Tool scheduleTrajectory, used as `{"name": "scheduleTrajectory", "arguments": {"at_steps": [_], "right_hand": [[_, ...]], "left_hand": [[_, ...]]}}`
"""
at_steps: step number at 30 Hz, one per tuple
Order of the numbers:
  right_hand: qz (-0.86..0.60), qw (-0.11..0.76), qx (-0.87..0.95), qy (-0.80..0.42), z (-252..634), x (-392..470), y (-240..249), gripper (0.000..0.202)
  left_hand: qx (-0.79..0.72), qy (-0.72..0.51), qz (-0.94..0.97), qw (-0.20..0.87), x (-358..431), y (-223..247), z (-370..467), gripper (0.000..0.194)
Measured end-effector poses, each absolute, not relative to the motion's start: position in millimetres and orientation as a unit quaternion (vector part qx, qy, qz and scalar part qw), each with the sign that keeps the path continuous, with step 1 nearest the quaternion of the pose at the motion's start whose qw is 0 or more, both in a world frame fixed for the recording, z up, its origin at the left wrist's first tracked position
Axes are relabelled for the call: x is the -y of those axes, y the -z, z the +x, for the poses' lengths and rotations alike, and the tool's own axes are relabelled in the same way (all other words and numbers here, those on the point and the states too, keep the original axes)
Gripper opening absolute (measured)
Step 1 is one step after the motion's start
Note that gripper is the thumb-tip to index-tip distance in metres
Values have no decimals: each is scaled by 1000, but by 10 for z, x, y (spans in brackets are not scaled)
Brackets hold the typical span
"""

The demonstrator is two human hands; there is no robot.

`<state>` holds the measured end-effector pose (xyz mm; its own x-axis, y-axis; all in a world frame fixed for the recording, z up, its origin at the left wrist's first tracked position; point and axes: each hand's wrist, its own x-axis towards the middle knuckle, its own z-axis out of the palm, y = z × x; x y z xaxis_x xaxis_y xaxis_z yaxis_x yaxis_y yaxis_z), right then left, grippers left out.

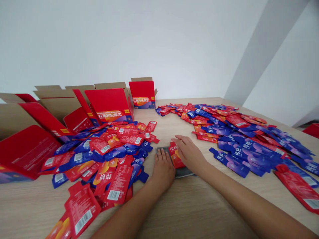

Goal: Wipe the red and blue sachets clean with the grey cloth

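A red pouch (176,157) with an orange fruit print lies on a dark grey cloth-like piece (183,172) on the table, between my two hands. My left hand (163,168) rests palm down on the left part of the grey piece, its fingers stretched forward. Along the pouch's right side is my right hand (190,153), fingers extended and slightly curved over its upper end. It covers part of the pouch; I see no firm grip. To the left of my hands spreads a heap of red and blue pouches (116,139).
Another large heap of red and blue pouches (239,142) covers the table's right side. Open red cardboard boxes (107,104) line the left, and a further red box (142,93) stands by the wall. Bare tabletop (189,207) shows in front of me.
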<state>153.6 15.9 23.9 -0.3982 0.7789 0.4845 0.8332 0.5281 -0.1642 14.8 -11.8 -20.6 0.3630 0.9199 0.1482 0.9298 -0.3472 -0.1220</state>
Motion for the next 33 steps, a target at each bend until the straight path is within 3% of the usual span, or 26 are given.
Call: {"name": "scheduleTrajectory", "arguments": {"at_steps": [8, 21, 25, 29, 33], "right_hand": [[-564, 139, 813, 38, 1340, -460, 269, 41], [-564, 109, 805, 147, 1918, -532, 219, 40], [-581, 153, 789, 131, 1963, -467, 245, 42], [-639, 122, 754, 94, 2024, -262, 220, 59], [-640, 81, 760, 82, 2114, -110, 156, 47]], "left_hand": [[570, 18, -817, 86, 105, 249, 143, 55], [570, 26, -818, 68, 98, 254, 133, 54], [568, 35, -819, 77, 108, 252, 130, 55], [565, 31, -821, 73, 109, 242, 125, 54], [568, 34, -820, 65, 101, 245, 131, 54]]}}
